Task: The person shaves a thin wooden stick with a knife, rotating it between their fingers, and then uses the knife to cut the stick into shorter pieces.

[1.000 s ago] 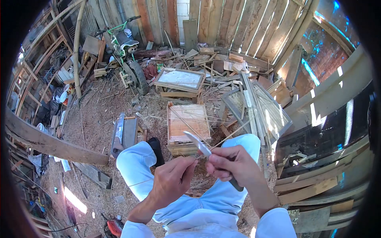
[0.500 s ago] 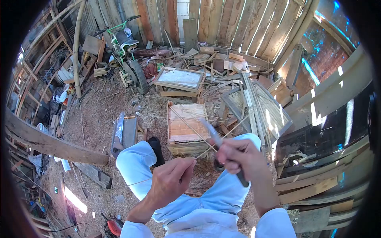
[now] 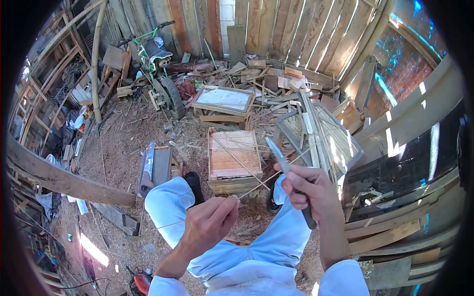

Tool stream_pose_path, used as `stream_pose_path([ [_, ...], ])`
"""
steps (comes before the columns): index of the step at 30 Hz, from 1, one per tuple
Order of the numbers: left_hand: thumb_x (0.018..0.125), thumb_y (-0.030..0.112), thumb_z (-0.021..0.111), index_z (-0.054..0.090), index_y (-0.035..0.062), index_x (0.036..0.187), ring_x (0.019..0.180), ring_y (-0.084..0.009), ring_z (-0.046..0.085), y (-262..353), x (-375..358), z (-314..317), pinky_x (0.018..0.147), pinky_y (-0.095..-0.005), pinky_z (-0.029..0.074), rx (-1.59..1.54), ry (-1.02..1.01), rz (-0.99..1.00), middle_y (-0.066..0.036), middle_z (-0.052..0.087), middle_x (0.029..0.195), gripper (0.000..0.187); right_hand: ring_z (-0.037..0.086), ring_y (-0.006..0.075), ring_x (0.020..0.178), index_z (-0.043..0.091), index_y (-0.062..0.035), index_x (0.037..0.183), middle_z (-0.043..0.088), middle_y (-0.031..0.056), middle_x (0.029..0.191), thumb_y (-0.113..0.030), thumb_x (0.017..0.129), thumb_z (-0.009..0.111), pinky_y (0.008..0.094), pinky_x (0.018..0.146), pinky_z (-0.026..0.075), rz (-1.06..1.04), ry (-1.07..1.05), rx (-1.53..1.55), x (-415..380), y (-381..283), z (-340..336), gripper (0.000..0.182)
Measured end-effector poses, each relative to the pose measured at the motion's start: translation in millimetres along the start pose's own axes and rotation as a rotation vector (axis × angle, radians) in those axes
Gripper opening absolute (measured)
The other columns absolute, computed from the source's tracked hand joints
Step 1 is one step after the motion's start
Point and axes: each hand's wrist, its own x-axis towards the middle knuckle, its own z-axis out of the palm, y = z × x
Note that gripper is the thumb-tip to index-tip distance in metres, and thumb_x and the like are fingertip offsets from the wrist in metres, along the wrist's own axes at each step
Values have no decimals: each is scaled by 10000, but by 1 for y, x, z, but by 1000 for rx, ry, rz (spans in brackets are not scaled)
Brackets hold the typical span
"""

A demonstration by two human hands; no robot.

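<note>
My left hand (image 3: 210, 222) is closed in a pinch on a long thin wooden stick (image 3: 256, 187), which slants up and to the right past my right hand. In my right hand (image 3: 311, 193) is a knife (image 3: 279, 157), its dark handle wrapped by the fingers and its blade pointing up and left. The blade overlaps the line of the stick in this view. Just beyond both hands, between my feet, stands a wooden box (image 3: 234, 185) with a slatted top. Another thin stick (image 3: 236, 159) lies slanted across that top.
A handsaw (image 3: 147, 167) rests on a low dark-topped stand to the left. Behind the box lie a framed panel (image 3: 224, 97) and heaped wood scraps (image 3: 276, 79). Mesh frames (image 3: 340, 133) lean at right. A small motorbike (image 3: 163, 84) stands at the back; a red tool (image 3: 141, 284) sits low left.
My right hand has moved right and slightly up with the knife, whose blade was blurred and closer to my left hand before. My left hand has barely shifted on the stick.
</note>
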Motion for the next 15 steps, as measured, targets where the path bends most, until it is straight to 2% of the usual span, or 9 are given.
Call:
stream_pose_path([
  [2, 742, -11, 679, 583, 16, 958, 547, -201, 555, 1, 2, 1, 463, -313, 450, 9, 0, 14, -59, 528, 644, 238, 364, 20, 489, 591, 31, 1044, 558, 18, 734, -152, 938, 534, 177, 406, 275, 0, -28, 15, -1, 3, -1, 219],
  [4, 741, -10, 681, 584, 15, 958, 547, -199, 554, 3, 4, 3, 463, -312, 450, 12, -8, 29, -56, 525, 642, 238, 353, 29, 484, 503, 28, 1245, 556, 37, 740, -120, 938, 517, 183, 424, 251, 131, -161, -15, -4, 15, 10, 341],
  [6, 738, -11, 687, 588, 6, 960, 539, -189, 546, 4, 6, 3, 457, -304, 440, 20, -10, 57, -47, 517, 643, 244, 350, 30, 485, 497, 25, 1252, 550, 38, 743, -110, 938, 511, 178, 423, 245, 135, -197, 22, -5, 17, 21, 342],
  [12, 720, -16, 700, 584, -9, 982, 532, -168, 530, -4, 0, 0, 448, -285, 424, 79, 2, 106, -37, 507, 650, 286, 355, 28, 484, 504, 34, 1241, 523, 23, 720, -130, 935, 525, 177, 425, 281, 75, -16, 23, 0, -2, -4, 348],
  [15, 715, -12, 705, 587, -9, 985, 529, -164, 525, -2, 2, 3, 449, -285, 425, 79, 12, 132, -36, 508, 650, 294, 352, 29, 488, 508, 21, 1245, 540, 33, 732, -130, 938, 522, 175, 420, 265, 118, -141, 5, -4, 11, 9, 343],
])
